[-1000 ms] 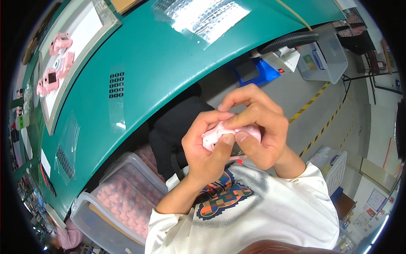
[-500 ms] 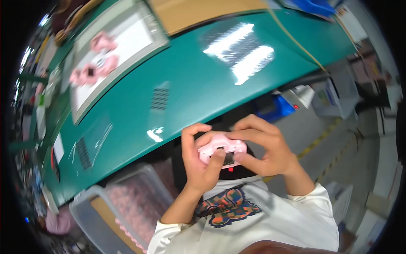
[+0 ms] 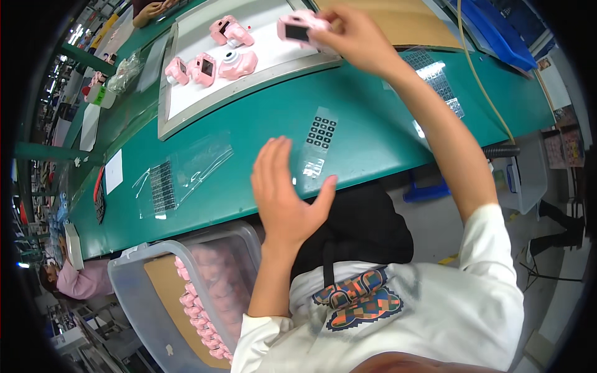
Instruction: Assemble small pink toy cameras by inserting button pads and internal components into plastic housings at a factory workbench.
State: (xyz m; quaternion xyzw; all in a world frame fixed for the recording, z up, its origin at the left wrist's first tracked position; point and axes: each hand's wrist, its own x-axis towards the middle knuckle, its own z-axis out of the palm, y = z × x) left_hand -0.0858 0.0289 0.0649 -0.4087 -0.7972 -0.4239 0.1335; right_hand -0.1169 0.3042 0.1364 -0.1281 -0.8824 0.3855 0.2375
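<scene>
My right hand (image 3: 356, 38) is stretched out to the far side and grips a pink toy camera (image 3: 292, 28) by its right end. Its dark screen faces me, above a white framed board (image 3: 164, 115). Several more pink toy cameras (image 3: 237, 64) lie on that board. Over the near part of the green table (image 3: 249, 118), my left hand (image 3: 283, 196) hovers empty, fingers up and thumb apart. Just beyond it lies a clear sheet of small black square stickers (image 3: 321, 132).
A clear bag with another sticker sheet (image 3: 163, 186) lies at left, and more sheets (image 3: 435, 78) at right. Below the table edge stands a plastic bin (image 3: 127, 292) of pink parts (image 3: 199, 320). Cardboard (image 3: 398, 22), a blue tray (image 3: 507, 40) and another person's hand (image 3: 149, 12) are at the back.
Both hands held the pink camera near my lap before. My left hand has let go; my right has carried the camera up and away to the board.
</scene>
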